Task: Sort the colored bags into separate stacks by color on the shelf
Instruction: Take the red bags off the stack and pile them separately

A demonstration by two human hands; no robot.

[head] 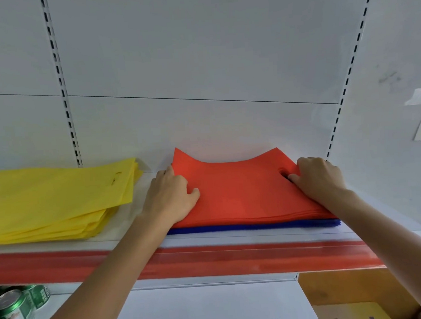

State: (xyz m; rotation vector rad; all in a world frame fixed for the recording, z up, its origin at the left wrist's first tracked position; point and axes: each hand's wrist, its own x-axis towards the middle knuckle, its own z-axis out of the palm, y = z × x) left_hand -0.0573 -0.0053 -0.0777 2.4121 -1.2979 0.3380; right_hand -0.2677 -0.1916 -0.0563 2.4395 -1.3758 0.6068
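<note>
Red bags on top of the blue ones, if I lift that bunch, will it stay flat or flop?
Probably floppy: the red bags curl up at their far corners between the left hand and right hand. Likely light, being thin sheets. Layers could slide apart, or over the blue bags.

left hand [172,194] and right hand [317,176] grip red bags [244,196], arms outstretched.

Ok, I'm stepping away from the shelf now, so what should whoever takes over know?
Hands: left hand grips the left edge of the red bags; right hand grips their right edge by the handle hole.
The red bags lie on the blue bags; the yellow bags sit stacked apart on the left.
Done: yellow. Left: lift red off blue into its own stack.
</note>
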